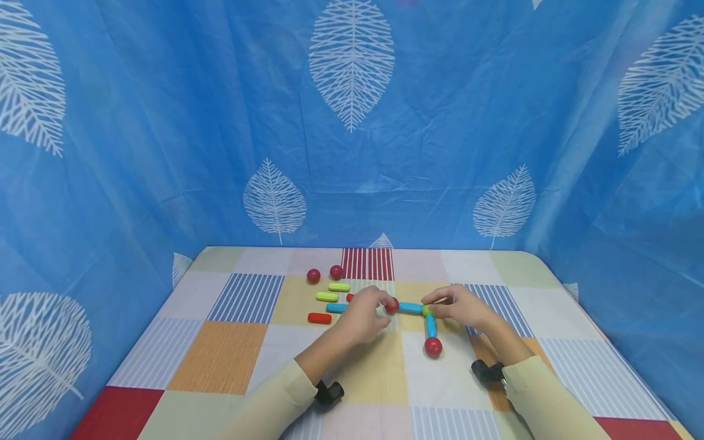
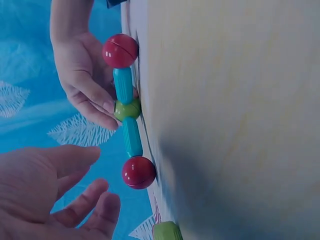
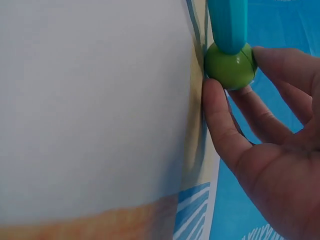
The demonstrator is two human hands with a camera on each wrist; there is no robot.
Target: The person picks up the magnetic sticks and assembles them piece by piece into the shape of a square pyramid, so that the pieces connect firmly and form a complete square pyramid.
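In the head view, a joined piece has a green ball (image 3: 230, 70) at its corner and two blue rods (image 1: 410, 308) running from it. One rod ends in a red ball (image 1: 433, 348) toward the front, the other in a red ball (image 1: 392, 305) on the left. My right hand (image 1: 463, 307) pinches the green ball between thumb and fingers. Beside the left red ball is my left hand (image 1: 360, 316), its fingers loosely bent. The left wrist view shows a gap between those fingertips (image 2: 92, 154) and the ball (image 2: 139, 173), with nothing held.
Left of my left hand lie two yellow-green rods (image 1: 338, 286), a blue rod (image 1: 336, 308) and a red rod (image 1: 319, 318). Another red piece (image 1: 349, 297) is partly hidden by that hand. Two loose red balls (image 1: 313, 276) sit farther back. A blue curtain (image 1: 352, 183) surrounds the checked tabletop (image 1: 220, 354).
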